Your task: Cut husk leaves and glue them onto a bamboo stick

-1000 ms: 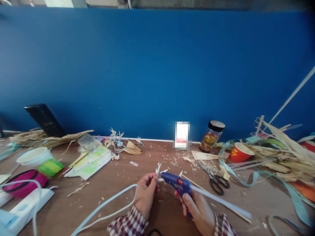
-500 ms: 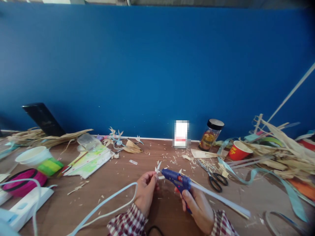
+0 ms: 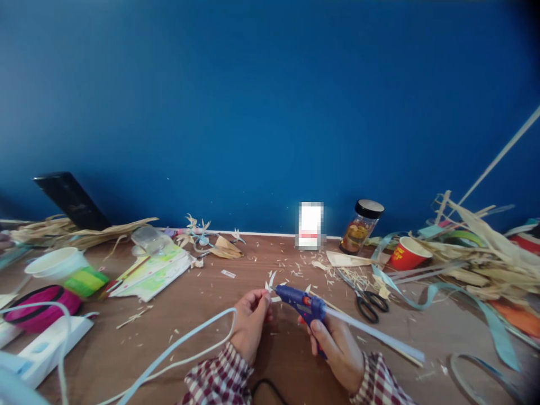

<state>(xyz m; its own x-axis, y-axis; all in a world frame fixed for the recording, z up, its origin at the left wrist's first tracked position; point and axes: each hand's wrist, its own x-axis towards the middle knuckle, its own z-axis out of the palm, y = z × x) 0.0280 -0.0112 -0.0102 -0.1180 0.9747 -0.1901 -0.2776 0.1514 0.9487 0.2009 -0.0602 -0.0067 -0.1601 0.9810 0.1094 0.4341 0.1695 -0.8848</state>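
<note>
My left hand (image 3: 250, 319) pinches a small white leaf-shaped piece (image 3: 270, 282), holding it up just above the brown table (image 3: 202, 304). My right hand (image 3: 335, 349) is wrapped round the grip of a blue hot glue gun (image 3: 302, 304). The gun's nozzle touches the white piece at my left fingertips. A long translucent glue stick (image 3: 379, 336) sticks out of the back of the gun toward the right. A pale blue strip (image 3: 185, 343) curves from my left wrist off to the lower left.
Black-handled scissors (image 3: 365, 298) lie right of the gun. Behind stand a glass jar (image 3: 361, 226) and a red paper cup (image 3: 405, 254) beside a heap of dried husks (image 3: 485, 259). At left are a white cup (image 3: 54, 263), a pink spool (image 3: 40, 300) and printed paper (image 3: 154, 271).
The view has tipped down slightly, so everything sits a little higher in the picture. Both hands keep the same grip, and the nozzle stays against the white piece.
</note>
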